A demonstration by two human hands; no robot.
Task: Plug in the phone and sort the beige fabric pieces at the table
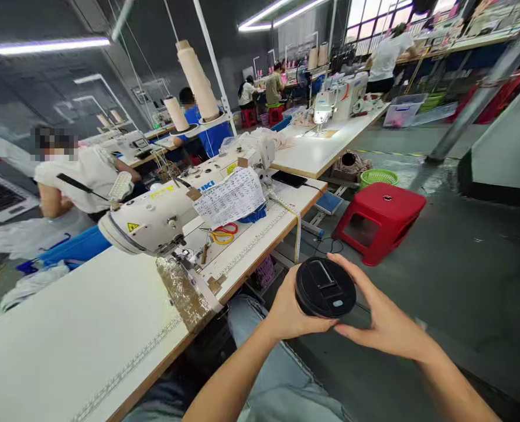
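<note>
By the white table, fingers grip a round black-lidded cup, left hand curled at nine o'clock, right hand wider-spread at one.

The sides of the cup are mostly hidden by its lid, the left grip and the right grip; both forearms are cut off below. The counter's left end runs out of view. Ruler figures along its front edge and writing on the paper are too small to read. The paper covers part of a blue cloth.
</note>
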